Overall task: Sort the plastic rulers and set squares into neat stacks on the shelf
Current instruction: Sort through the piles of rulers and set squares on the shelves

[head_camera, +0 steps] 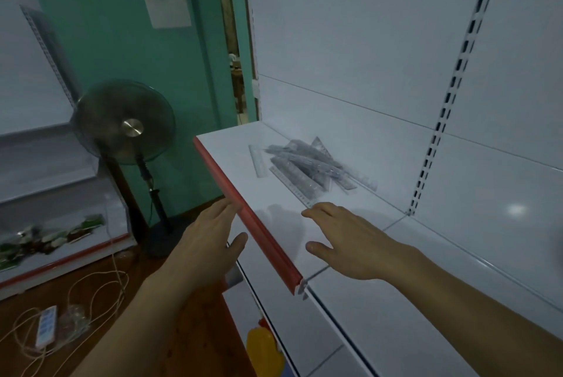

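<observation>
So the pile of clear plastic rulers and set squares [307,166] is sitting in a messy heap near the middle of the frame, on the white shelf [274,194] with the red front edge, pushed back toward the wall panel. One ruler [258,161] lies off on its own just left of the heap, and a set square's corner pokes up at the back. Both hands hold nothing. The right hand [350,242] hovers flat over the shelf just below the pile, grip wide with fingers spread and straight, fingertips close to the end of the nearest ruler; can't tell if they touch it. The left hand [210,239] is lower center, off the shelf's front edge, fingers straight, grip wide too. Nothing sits between the hands and the pile. Around it: a standing fan [125,122] at middle left, a green wall behind it, cables and a power strip [46,326] on the wooden floor at lower left, something yellow [263,346] at the bottom under the shelf.
</observation>
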A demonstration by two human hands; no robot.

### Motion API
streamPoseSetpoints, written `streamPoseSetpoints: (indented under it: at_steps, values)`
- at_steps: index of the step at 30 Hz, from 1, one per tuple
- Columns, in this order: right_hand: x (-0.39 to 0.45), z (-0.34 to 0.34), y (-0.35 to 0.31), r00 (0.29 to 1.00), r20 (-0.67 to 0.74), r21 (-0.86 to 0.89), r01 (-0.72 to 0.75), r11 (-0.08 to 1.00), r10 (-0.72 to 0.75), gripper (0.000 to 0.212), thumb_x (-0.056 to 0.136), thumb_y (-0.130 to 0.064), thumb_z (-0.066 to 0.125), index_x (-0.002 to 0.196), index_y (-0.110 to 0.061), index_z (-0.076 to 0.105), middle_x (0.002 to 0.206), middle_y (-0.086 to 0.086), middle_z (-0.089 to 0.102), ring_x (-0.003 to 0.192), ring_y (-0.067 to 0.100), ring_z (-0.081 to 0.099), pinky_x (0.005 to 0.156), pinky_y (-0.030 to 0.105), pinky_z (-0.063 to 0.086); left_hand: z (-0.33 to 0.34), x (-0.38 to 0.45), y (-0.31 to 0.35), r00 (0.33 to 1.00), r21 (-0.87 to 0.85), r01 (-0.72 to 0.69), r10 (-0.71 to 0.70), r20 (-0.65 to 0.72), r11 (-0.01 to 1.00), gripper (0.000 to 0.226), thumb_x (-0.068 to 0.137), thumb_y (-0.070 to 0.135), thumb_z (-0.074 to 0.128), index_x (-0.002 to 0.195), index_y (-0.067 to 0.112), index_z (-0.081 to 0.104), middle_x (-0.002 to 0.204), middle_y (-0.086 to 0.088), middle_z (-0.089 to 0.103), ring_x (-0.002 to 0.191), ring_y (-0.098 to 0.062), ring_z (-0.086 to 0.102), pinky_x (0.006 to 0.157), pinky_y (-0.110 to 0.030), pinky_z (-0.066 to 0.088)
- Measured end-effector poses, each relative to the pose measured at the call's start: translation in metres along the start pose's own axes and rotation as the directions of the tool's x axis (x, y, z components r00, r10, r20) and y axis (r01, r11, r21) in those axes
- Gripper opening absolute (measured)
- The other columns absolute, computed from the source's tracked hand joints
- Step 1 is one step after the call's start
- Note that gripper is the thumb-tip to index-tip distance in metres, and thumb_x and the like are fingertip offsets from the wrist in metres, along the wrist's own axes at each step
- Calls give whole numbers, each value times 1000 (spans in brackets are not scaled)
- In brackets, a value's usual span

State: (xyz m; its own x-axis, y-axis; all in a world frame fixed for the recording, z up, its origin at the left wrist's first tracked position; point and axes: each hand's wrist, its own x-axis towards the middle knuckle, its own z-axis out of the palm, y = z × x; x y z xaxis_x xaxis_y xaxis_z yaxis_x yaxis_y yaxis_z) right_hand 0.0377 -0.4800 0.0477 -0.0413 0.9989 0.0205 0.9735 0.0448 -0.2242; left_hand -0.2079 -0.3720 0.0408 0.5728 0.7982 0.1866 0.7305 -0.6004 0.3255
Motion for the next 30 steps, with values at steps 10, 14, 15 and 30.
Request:
streamPoseSetpoints:
  at_steps: [10, 14, 15, 30]
  values:
    - [108, 6, 51, 975, -115, -11, -192, 981, 189, 57, 102, -47, 48, 152, -26, 32, 152, -4, 37, 137, 19, 40, 111, 42, 39, 36, 173, -57, 970, -71, -218, 224, 95, 973, 61, 100, 45, 47, 155, 31, 24, 164, 5, 20, 149, -18, 21, 121, -45, 25]
    - [150, 1, 62, 919, -149, 8, -368, 930, 365, 45, 97, -48, 47, 134, -22, 49, 135, -1, 50, 124, 23, 49, 99, 45, 48, 40, 246, -73, 909, -146, -366, 386, 154, 919, 64, 95, 48, 41, 154, 27, 27, 162, -1, 26, 148, -20, 25, 119, -46, 28]
    - [159, 0, 63, 903, -164, 10, -400, 916, 396, 48, 96, -50, 45, 135, -22, 49, 136, -1, 50, 124, 24, 50, 99, 46, 48, 41, 263, -76, 889, -166, -406, 431, 156, 898, 66, 92, 45, 39, 154, 25, 29, 161, -2, 28, 148, -21, 26, 119, -45, 28]
    - [218, 24, 70, 697, -392, -52, -669, 741, 601, 22, 97, -28, 56, 115, -24, 67, 111, 0, 65, 107, 26, 53, 83, 40, 44, 103, 381, -62, 685, -308, -654, 714, 148, 691, 60, 86, 4, 59, 142, 22, 50, 145, 0, 49, 135, -23, 42, 110, -48, 38]
